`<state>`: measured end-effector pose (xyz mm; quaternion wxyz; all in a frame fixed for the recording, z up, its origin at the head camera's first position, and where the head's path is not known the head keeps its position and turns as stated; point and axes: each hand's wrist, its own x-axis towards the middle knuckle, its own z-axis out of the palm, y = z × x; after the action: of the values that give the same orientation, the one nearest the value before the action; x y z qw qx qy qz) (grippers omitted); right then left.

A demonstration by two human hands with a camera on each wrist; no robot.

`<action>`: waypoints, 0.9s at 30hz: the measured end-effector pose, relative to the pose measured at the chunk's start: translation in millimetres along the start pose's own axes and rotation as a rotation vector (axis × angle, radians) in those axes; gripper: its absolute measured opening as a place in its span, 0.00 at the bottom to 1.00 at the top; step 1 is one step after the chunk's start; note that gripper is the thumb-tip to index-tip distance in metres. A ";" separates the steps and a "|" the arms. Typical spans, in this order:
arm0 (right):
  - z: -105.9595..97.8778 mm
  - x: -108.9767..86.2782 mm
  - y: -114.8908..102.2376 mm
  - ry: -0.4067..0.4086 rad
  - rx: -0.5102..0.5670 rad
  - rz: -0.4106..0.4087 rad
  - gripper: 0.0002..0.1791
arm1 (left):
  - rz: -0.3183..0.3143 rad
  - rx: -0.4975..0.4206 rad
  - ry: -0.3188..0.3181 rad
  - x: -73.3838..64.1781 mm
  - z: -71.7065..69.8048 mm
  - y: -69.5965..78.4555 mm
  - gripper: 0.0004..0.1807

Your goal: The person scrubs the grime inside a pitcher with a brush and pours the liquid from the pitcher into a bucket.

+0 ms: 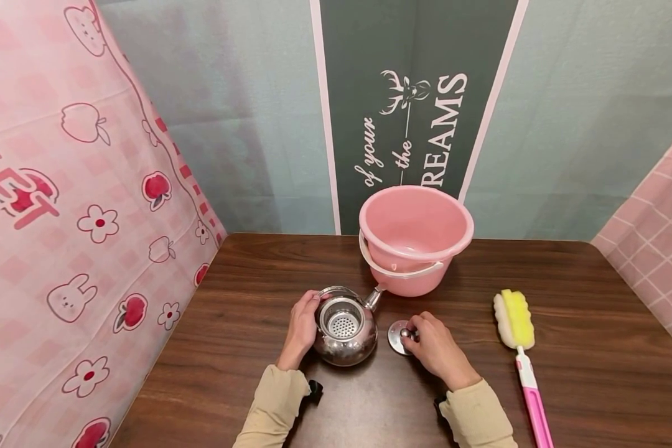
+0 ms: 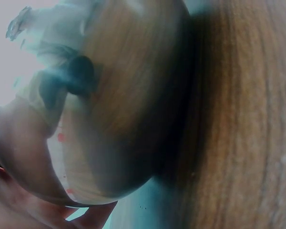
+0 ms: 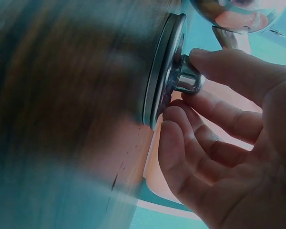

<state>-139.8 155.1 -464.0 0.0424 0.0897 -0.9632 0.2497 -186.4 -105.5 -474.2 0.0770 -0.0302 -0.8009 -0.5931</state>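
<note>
A round, shiny steel teapot point(image 1: 345, 348) stands on the table, its top uncovered and a perforated strainer point(image 1: 343, 324) set in the mouth. Its spout point(image 1: 374, 297) points toward the back right. My left hand point(image 1: 302, 325) holds the pot from the left side; in the left wrist view, fingers point(image 2: 97, 217) curve along the pot's reflective belly point(image 2: 128, 95). To the right of the pot, my right hand point(image 1: 438, 350) pinches the knob point(image 3: 189, 76) of the round steel teapot lid point(image 1: 397, 338) between thumb and forefinger. The lid's rim is right at the tabletop, knob side up.
Behind the teapot, a pink basin point(image 1: 417, 218) sits in a pink bucket with a white handle point(image 1: 406, 272). On the right lies a sponge brush point(image 1: 516, 317) with a pink and white handle. Printed cloths point(image 1: 257, 124) hang behind and beside the brown wooden table point(image 1: 593, 323).
</note>
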 end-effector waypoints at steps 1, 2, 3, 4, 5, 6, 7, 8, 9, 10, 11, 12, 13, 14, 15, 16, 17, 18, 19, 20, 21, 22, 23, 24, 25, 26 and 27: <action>-0.1 -0.1 -0.1 -0.002 0.001 0.001 0.08 | 0.000 0.002 0.001 0.1 0.1 -0.2 0.17; -0.3 -0.1 -0.3 -0.004 0.002 0.002 0.08 | -0.001 0.000 0.001 0.1 0.2 -0.5 0.17; -0.3 -0.2 -0.4 -0.005 0.003 0.002 0.08 | 0.000 -0.003 0.000 0.2 0.2 -0.6 0.17; -0.4 -0.2 -0.5 -0.006 0.004 0.001 0.08 | 0.000 -0.003 0.001 0.2 0.2 -0.8 0.17; -0.5 -0.2 -0.6 -0.005 0.004 0.001 0.08 | 0.000 -0.005 0.001 0.3 0.2 -0.8 0.17; -0.6 -0.3 -0.7 -0.004 0.005 -0.001 0.08 | -0.001 -0.004 0.003 0.3 0.2 -1.0 0.17; -0.6 -0.4 -0.8 -0.002 0.005 -0.003 0.08 | -0.001 0.003 0.004 0.3 0.2 -1.0 0.17; -0.8 -0.4 -1.0 0.001 0.004 -0.007 0.08 | -0.002 0.005 0.005 0.3 0.2 -1.0 0.17; -0.7 -0.4 -0.9 0.004 0.002 -0.009 0.09 | -0.004 0.011 0.005 0.3 0.3 -1.0 0.17; -0.7 -0.4 -0.9 0.007 0.000 -0.012 0.09 | -0.007 0.017 0.007 0.3 0.3 -1.0 0.17; -0.8 -0.3 -1.0 0.012 0.000 -0.014 0.09 | -0.008 0.023 0.008 0.3 0.4 -0.9 0.17; -1.1 -0.2 -1.2 0.016 0.000 -0.016 0.09 | -0.009 0.028 0.009 0.4 0.5 -0.9 0.17; -1.5 -0.2 -1.4 0.022 -0.001 -0.018 0.10 | -0.009 0.030 0.009 0.4 0.5 -0.9 0.17; -1.9 -0.2 -1.6 0.030 -0.003 -0.021 0.10 | -0.009 0.026 0.009 0.4 0.5 -1.0 0.17; -2.5 -0.1 -2.0 0.037 -0.003 -0.024 0.10 | -0.009 0.023 0.009 0.5 0.6 -1.1 0.17; -3.4 -0.2 -2.6 0.045 -0.002 -0.029 0.10 | -0.009 0.016 0.008 0.5 0.7 -1.2 0.17; -4.2 -0.1 -3.7 0.054 0.001 -0.035 0.10 | -0.008 0.010 0.007 0.6 0.8 -1.3 0.17; -4.9 -0.2 -4.7 0.064 0.000 -0.042 0.10 | -0.008 0.003 0.006 0.6 0.9 -1.4 0.17; -5.8 -0.5 -6.0 0.073 0.002 -0.052 0.10 | -0.008 -0.003 0.004 0.6 1.0 -1.5 0.17; -6.5 -0.7 -7.6 0.085 0.005 -0.066 0.10 | -0.007 -0.007 0.002 0.6 1.1 -1.7 0.17; -7.3 -1.0 -9.7 0.095 0.011 -0.080 0.10 | -0.008 -0.011 0.002 0.5 1.1 -1.7 0.17; -8.1 -1.2 -12.1 0.106 0.020 -0.095 0.10 | -0.007 -0.015 0.001 0.5 1.1 -1.8 0.17; -8.8 -1.6 -14.5 0.116 0.029 -0.109 0.10 | -0.007 -0.014 0.001 0.4 1.0 -1.8 0.17; -9.7 -2.1 -17.0 0.123 0.039 -0.122 0.10 | -0.005 -0.013 0.001 0.3 0.9 -1.8 0.17; -10.7 -2.5 -19.8 0.131 0.050 -0.136 0.10 | -0.004 -0.011 0.001 0.3 0.8 -1.7 0.17; -11.6 -2.7 -22.5 0.141 0.055 -0.153 0.11 | -0.003 -0.009 0.002 0.4 0.7 -1.6 0.17; -12.3 -3.1 -25.2 0.148 0.058 -0.168 0.11 | -0.004 -0.007 0.003 0.4 0.5 -1.3 0.17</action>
<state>-131.4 140.0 -441.7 0.1316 0.1528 -0.9389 0.2788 -187.1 -105.4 -475.5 0.0768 -0.0282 -0.7988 -0.5960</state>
